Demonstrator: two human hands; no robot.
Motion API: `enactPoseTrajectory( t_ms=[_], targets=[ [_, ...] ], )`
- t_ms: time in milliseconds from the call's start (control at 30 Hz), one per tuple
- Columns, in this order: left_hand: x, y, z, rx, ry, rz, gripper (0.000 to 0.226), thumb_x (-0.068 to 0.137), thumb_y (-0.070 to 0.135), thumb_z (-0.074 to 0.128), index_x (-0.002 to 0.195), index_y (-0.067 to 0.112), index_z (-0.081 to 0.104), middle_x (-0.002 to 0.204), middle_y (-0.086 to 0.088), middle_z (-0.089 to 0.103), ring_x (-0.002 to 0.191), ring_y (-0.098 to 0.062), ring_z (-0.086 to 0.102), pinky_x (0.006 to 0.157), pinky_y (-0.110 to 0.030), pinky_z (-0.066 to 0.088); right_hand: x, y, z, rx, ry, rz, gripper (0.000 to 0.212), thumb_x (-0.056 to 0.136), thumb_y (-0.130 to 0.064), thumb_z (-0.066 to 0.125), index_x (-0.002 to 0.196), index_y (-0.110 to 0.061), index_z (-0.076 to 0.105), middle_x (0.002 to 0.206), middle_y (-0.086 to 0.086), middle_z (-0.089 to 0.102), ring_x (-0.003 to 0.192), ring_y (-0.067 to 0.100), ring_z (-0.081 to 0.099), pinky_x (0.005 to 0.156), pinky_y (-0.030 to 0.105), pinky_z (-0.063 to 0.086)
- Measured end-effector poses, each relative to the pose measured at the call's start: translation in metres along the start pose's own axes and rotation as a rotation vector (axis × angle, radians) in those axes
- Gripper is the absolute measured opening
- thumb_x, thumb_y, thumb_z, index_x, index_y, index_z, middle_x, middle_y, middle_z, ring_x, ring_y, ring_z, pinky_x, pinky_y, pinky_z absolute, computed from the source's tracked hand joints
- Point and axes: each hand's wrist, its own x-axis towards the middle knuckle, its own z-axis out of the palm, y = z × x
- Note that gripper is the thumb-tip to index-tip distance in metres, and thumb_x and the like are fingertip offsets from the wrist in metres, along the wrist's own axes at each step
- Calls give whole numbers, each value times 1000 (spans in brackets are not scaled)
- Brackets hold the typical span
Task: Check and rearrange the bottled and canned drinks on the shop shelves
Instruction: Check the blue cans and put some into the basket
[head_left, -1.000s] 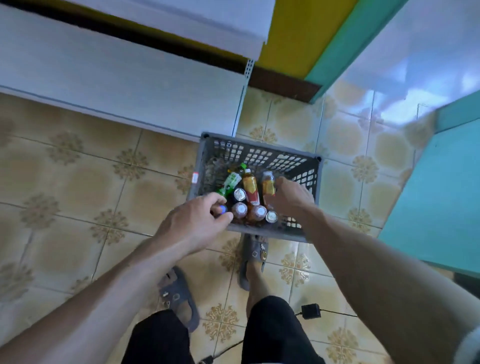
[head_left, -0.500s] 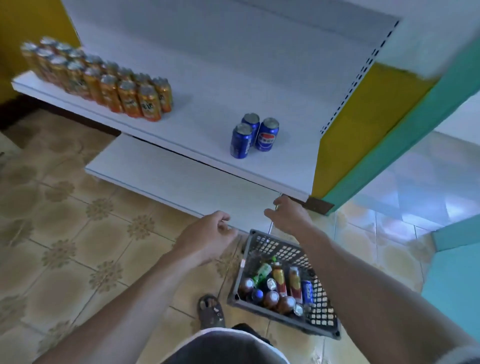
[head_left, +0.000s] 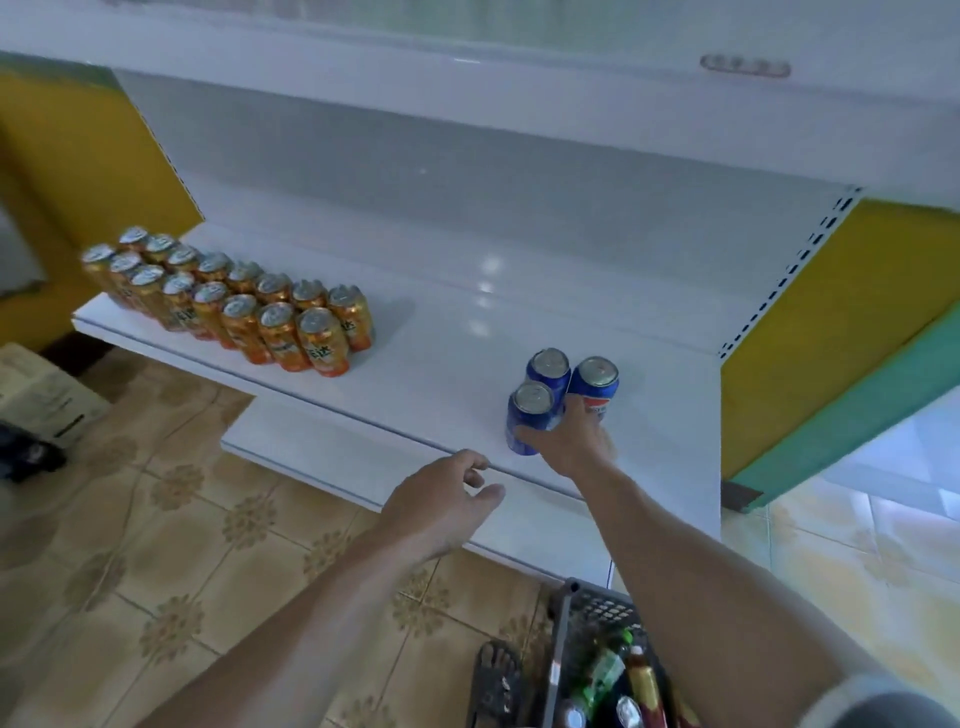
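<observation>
The three blue cans (head_left: 563, 395) stand in a tight cluster near the front edge of the white shelf (head_left: 457, 332), toward its right end. Each is upright, long axis vertical, silver top up. The front can (head_left: 530, 410) sits at about 7 o'clock of the back can (head_left: 548, 366), and the right can (head_left: 595, 382) at about 4 o'clock of it, its logo turned out toward me. My right hand (head_left: 569, 441) is on them from the front. Its fingers (head_left: 571, 410) are spread: the thumb lies against the front can and the forefinger runs up between it and the right can, curled round neither as far as I can see. I judge this the checking-and-squaring step — next I would nudge the cluster into line gently, since upright cans tip if pushed high. My left hand (head_left: 441, 504) hangs at 8 o'clock of the cluster over the lower shelf (head_left: 322, 457), fingers loosely curled, holding nothing. Two rows of orange cans (head_left: 234, 301) stand well apart at 10 o'clock — and the grey basket (head_left: 566, 623) of bottles waits on the floor at 6 o'clock.
</observation>
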Motion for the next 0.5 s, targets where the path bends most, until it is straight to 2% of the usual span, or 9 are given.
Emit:
enactPoseTrajectory(
  t_ms=[133, 233, 300, 400, 500],
  targets=[
    [28, -6, -10, -35, -31, -21, 42, 96, 53, 53, 134, 33, 49, 122, 17, 57, 106, -9, 58, 91, -29, 49, 22, -19, 17, 2, 41, 83, 78, 76, -53, 76, 134, -13, 42, 124, 7, 57, 118, 33, 57, 92, 42, 49],
    [38, -12, -14, -31, -48, -19, 43, 97, 52, 52, 136, 33, 48, 121, 17, 56, 107, -8, 58, 92, -29, 48, 17, -22, 26, 68, 88, 99, 64, 75, -51, 75, 122, -16, 48, 109, 0, 59, 106, 30, 62, 79, 36, 44],
    [43, -15, -19, -38, -46, 2, 44, 96, 51, 54, 136, 34, 47, 120, 19, 56, 106, -6, 57, 92, -28, 48, 5, -22, 25, 105, 106, 91, 58, 71, -52, 76, 115, -23, 51, 105, -2, 66, 98, 26, 64, 76, 35, 48],
    [44, -20, -27, -103, -14, 73, 52, 93, 48, 62, 140, 39, 42, 131, 21, 54, 112, -1, 53, 98, -25, 47, -22, -31, 12, 179, 111, -17, 49, 71, -50, 80, 108, -34, 52, 109, -8, 66, 99, 19, 63, 81, 36, 52],
    [40, -24, -40, -161, 63, 216, 71, 88, 44, 71, 146, 45, 30, 145, 24, 42, 128, 1, 44, 106, -23, 40, -59, -54, -12, 227, 183, -159, 57, 72, -54, 84, 118, -38, 54, 115, -20, 61, 105, 7, 59, 87, 31, 51]
  ],
)
